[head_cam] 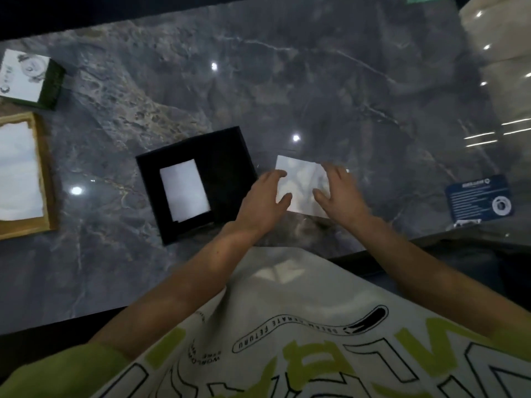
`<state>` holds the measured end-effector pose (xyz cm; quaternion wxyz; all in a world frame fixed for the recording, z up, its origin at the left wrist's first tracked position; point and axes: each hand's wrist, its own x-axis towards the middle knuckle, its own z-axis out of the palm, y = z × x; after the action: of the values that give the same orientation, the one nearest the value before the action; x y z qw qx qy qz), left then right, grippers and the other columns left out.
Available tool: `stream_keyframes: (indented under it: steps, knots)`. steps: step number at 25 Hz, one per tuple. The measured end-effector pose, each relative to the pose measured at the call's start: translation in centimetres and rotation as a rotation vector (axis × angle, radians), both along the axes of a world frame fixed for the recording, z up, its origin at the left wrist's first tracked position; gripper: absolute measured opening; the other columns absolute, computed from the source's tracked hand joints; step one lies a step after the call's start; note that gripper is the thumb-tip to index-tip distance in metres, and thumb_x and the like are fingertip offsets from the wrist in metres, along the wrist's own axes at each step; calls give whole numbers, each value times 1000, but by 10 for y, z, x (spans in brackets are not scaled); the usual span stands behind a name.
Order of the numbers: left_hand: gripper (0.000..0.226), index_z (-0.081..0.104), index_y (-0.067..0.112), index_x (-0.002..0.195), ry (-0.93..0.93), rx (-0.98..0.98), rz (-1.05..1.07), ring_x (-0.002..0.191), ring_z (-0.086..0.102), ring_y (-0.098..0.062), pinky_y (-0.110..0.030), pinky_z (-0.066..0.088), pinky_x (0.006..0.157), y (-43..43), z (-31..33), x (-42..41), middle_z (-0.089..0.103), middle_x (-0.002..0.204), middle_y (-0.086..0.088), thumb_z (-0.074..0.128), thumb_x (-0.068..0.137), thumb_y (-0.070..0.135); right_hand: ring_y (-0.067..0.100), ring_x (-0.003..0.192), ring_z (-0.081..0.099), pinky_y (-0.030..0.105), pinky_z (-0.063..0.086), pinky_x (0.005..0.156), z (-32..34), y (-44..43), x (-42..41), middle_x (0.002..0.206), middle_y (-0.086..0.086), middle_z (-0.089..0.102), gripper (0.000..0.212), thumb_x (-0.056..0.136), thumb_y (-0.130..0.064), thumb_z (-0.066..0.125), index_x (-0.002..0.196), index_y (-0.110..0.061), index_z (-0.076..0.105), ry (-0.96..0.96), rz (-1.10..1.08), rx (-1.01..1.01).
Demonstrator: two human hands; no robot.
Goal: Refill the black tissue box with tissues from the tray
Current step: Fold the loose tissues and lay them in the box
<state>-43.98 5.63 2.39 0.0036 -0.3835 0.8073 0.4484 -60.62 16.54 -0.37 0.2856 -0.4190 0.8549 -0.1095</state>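
head view, step in hand: squaring a sheet before loading. a loose tissue (301, 182) lies flat on the marble table (287, 81), just right of the black tissue box (189, 139). the left hand (267, 196) rests on its left edge and the right hand (342, 193) on its right half. both have fingers spread and fairly straight, pressing down rather than pinching, and neither hand grips anything. the box stands open, with one folded tissue (185, 189) lying in its left part and the right part dark and apparently unfilled. the wooden tray (47, 179) sits well apart at the left edge and holds the supply stack (20, 173).

to do this step well, judging from the layout: hold one edge down with the left fingers, bring the other edge over with the right, and crease it to about the outline of the folded tissue already in the box. thin paper is likely to slide on the glossy stone and to tear if dragged, so press lightly and lift it instead of sliding it. the refill looks early, with much of the stack left.
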Motion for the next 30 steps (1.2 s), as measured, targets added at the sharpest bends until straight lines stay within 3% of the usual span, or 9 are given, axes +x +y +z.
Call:
stream_keyframes:
  steps: [3, 7, 11, 16, 19, 22, 25, 30]
  knots:
    - [51, 50, 17, 129, -60, 128, 225, 111, 57, -19, -33, 50, 93, 26, -17, -36, 57, 127, -5, 70, 83, 27, 33, 134, 39, 40, 34, 109, -10, -3, -33, 148, 16, 37, 60, 94, -27, 57, 146, -8, 32, -32, 60, 17]
    - [54, 54, 11, 119, -189, 162, 446, 94, 60, -20, -32, 52, 85, 50, -41, -58, 59, 117, -11, 80, 74, 27, 36, 122, 48, 43, 43, 98, -24, -18, -59, 138, 17, 45, 54, 92, -27, 57, 139, -8, 39, -39, 163, 30]
    - [57, 54, 10, 114, -281, 137, 452, 94, 58, -22, -32, 47, 86, 65, -55, -72, 57, 114, -13, 83, 70, 33, 32, 128, 46, 42, 42, 101, -39, -28, -71, 142, 13, 44, 51, 94, -29, 54, 139, -10, 41, -65, 216, 54]
    - [48, 57, 8, 109, -331, 94, 473, 103, 56, -29, -42, 48, 92, 70, -63, -77, 52, 117, -14, 79, 73, 31, 28, 121, 49, 40, 44, 95, -46, -36, -72, 129, 8, 51, 39, 92, -30, 55, 128, -17, 51, -159, 251, 59]
    - [35, 61, 8, 107, -358, 82, 457, 105, 55, -27, -32, 47, 95, 71, -67, -78, 48, 120, -12, 74, 80, 25, 27, 115, 53, 40, 48, 91, -49, -41, -74, 123, 9, 57, 38, 90, -30, 61, 125, -17, 53, -195, 208, 97]
    - [23, 63, 10, 103, -371, 64, 445, 102, 56, -24, -28, 45, 91, 69, -69, -78, 47, 119, -10, 69, 83, 21, 24, 105, 55, 30, 42, 79, -52, -44, -77, 112, 7, 58, 26, 89, -29, 63, 111, -16, 57, -233, 173, 117]
    - [18, 65, 13, 99, -370, 80, 456, 99, 58, -25, -34, 49, 93, 65, -68, -76, 50, 117, -10, 68, 83, 20, 21, 102, 55, 27, 39, 77, -54, -46, -80, 109, 7, 59, 15, 86, -29, 62, 95, -17, 61, -286, 156, 129]
    - [14, 58, 17, 82, -324, 145, 470, 90, 61, -24, -33, 50, 82, 56, -64, -74, 64, 94, -5, 71, 78, 14, 15, 84, 54, 24, 39, 69, -49, -40, -83, 96, 3, 58, 17, 85, -27, 68, 90, -12, 62, -413, 89, 34]
